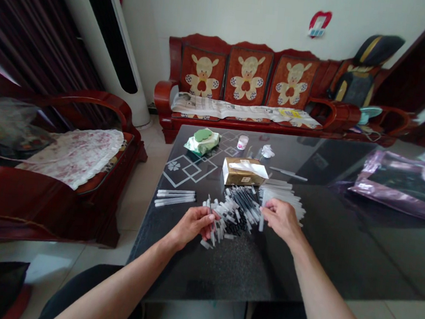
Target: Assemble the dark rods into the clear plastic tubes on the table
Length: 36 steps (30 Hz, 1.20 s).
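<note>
My left hand (194,224) is closed in a pinch on a thin pen refill (209,203), its tip pointing up. Close by my left fingers lies a heap of clear pen caps (225,211). My right hand (281,218) is closed on a translucent pen barrel (262,217), held upright. Behind that hand more frosted pen barrels (292,197) lie in a pile. Between the hands are dark pen refills (245,199) and small black pen parts (236,228). Several pens (176,194) with black ends lie side by side at the left.
On the dark glossy table (222,273) a gold tissue box (244,177) stands behind the piles. Farther back are a green wipes pack (202,141), a small white jar (242,142) and crumpled tissue (267,151). A purple plastic bag (403,204) lies at the right.
</note>
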Tool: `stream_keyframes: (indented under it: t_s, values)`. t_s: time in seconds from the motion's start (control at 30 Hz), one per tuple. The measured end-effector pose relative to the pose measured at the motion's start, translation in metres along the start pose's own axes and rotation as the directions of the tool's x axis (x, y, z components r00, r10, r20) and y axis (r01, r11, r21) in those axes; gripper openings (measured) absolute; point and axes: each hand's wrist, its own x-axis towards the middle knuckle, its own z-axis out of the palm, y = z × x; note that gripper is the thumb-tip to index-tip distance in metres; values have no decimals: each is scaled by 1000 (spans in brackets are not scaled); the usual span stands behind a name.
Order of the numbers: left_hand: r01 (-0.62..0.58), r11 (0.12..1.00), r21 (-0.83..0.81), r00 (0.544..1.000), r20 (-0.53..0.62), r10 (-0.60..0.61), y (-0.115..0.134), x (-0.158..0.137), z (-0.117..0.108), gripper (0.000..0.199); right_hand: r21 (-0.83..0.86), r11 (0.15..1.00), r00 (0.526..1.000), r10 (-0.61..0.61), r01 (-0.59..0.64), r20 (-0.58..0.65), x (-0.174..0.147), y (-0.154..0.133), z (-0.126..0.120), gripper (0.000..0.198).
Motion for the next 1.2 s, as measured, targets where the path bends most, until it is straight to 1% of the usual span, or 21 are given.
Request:
stream_keyframes:
  t_s: [0.03, 0.07, 0.1, 0.13, 0.17, 0.2, 0.23, 0.3, 0.37, 0.47, 0.53, 0.67, 0.77, 0.83, 0.9, 0.93, 1.03, 1.13, 1.2]
  values:
    - [3, 1000, 18, 999, 45, -4, 0, -1, 2, 41, 254, 967, 998, 26, -39, 53, -2, -6, 4, 20]
    - [6, 999, 37, 996, 87, -9, 0, -2, 4, 41, 465, 882, 993, 32, -80, 110, -4, -13, 9, 23]
    - [8, 998, 55, 992, 126, -15, 1, -3, 6, 42, 617, 778, 987, 30, -121, 155, -5, -19, 13, 25]
    - [11, 997, 75, 987, 159, -23, 1, -5, 7, 43, 718, 679, 982, 24, -152, 185, -7, -24, 17, 26]
    - [14, 995, 94, 982, 189, -32, 1, -6, 8, 44, 785, 596, 979, 19, -173, 201, -8, -28, 20, 27]
    - [16, 993, 114, 976, 215, -40, 2, -7, 9, 45, 826, 532, 978, 19, -187, 209, -8, -31, 23, 27]
    - [15, 991, 133, 970, 237, -47, 3, -8, 9, 46, 851, 487, 977, 23, -197, 212, -9, -33, 24, 27]
    - [15, 986, 168, 962, 267, -60, 4, -10, 10, 48, 878, 431, 976, 40, -210, 213, -9, -35, 26, 26]
    - [14, 981, 192, 955, 288, -70, 5, -11, 10, 49, 892, 399, 976, 62, -215, 207, -8, -35, 27, 26]
    - [7, 977, 211, 948, 311, -74, 7, -12, 11, 50, 907, 372, 980, 92, -198, 176, -8, -34, 27, 26]
    - [-3, 976, 216, 943, 325, -69, 7, -12, 11, 50, 910, 370, 982, 96, -188, 164, -8, -34, 27, 26]
    - [-5, 975, 224, 938, 340, -73, 8, -13, 11, 51, 903, 383, 980, 81, -197, 180, -10, -35, 29, 25]
    - [-5, 974, 228, 939, 336, -73, 8, -13, 11, 50, 896, 395, 979, 59, -204, 197, -12, -37, 32, 26]
    - [-22, 973, 231, 947, 316, -53, 7, -12, 11, 50, 893, 397, 976, 48, -212, 210, -14, -39, 35, 26]
    - [-35, 973, 226, 964, 264, -27, 5, -10, 11, 49, 885, 405, 972, 40, -229, 233, -16, -41, 40, 25]
    - [-36, 977, 210, 975, 221, -12, 4, -9, 11, 49, 881, 408, 969, 37, -239, 246, -17, -43, 42, 25]
    - [-52, 992, 112, 998, 41, 48, 1, -5, 13, 51, 875, 390, 954, 38, -287, 296, -21, -48, 50, 23]
    - [-74, 997, 22, 989, -123, 76, -2, -2, 15, 53, 875, 330, 932, 52, -354, 358, -26, -55, 57, 21]
    - [-86, 996, -33, 971, -227, 76, -4, -2, 18, 53, 871, 294, 916, 47, -393, 397, -31, -61, 63, 19]
